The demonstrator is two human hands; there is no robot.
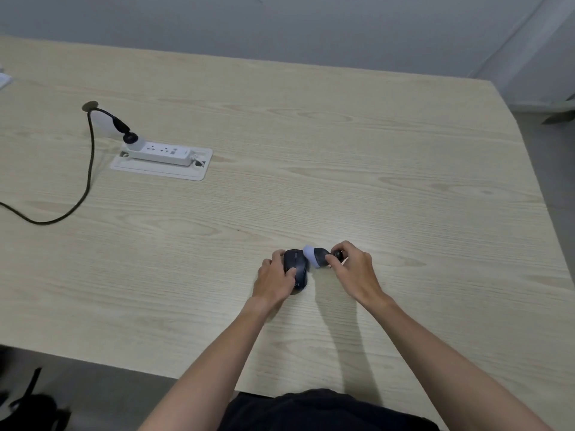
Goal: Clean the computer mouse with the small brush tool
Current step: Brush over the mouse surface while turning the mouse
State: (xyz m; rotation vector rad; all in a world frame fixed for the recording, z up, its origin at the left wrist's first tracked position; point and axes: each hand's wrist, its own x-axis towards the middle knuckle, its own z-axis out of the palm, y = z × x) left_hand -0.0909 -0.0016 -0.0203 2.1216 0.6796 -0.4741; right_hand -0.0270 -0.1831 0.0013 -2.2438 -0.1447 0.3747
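At the table's near right, my left hand [275,279] pins the black mouse [296,270] flat; my right hand [353,269] pinches the brush tool [315,257], pale head touching its right flank. Recommend light, short strokes.

Pale wood-grain table [342,157] under both hands, running out to a plain grey wall [280,26] beyond them. Grey floor [560,169] past the table edge, right of the right hand; soft, even light throughout.
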